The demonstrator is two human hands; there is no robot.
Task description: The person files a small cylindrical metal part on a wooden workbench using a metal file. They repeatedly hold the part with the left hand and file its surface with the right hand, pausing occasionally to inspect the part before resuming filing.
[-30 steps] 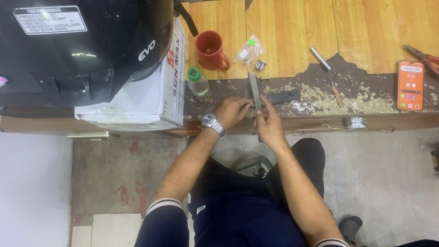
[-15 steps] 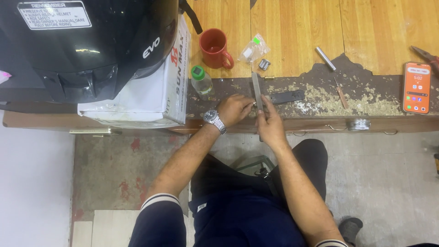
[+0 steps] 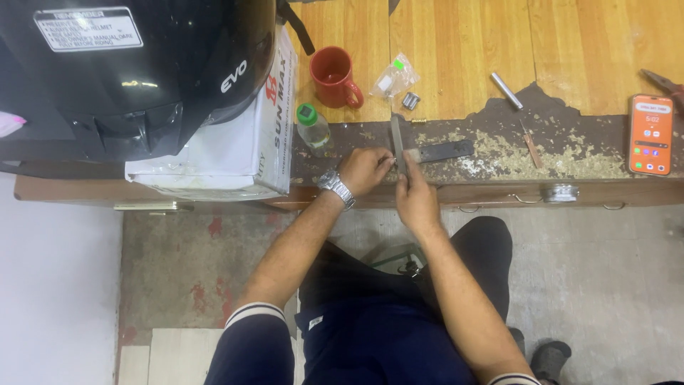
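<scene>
My right hand [image 3: 415, 194] grips the near end of a flat grey metal file [image 3: 397, 140] that points away from me over the worn edge of the wooden bench [image 3: 456, 43]. My left hand [image 3: 365, 170], with a metal wristwatch [image 3: 335, 187] on the wrist, is closed beside the file and pinches a small part against it; the part is too small to make out. A dark flat metal bar [image 3: 445, 151] lies across the bench just right of the file, among pale filings.
A black helmet [image 3: 135, 64] sits on a white box [image 3: 228, 150] at left. A red mug [image 3: 333, 75], a small green-capped bottle [image 3: 312, 125], a plastic bag [image 3: 394, 75], a metal rod [image 3: 505, 90], a small tool [image 3: 530, 145] and an orange phone [image 3: 650, 134] lie on the bench.
The hands stay at the same spot on the bench edge; the file has shifted only slightly between them. The view has drifted a little.
</scene>
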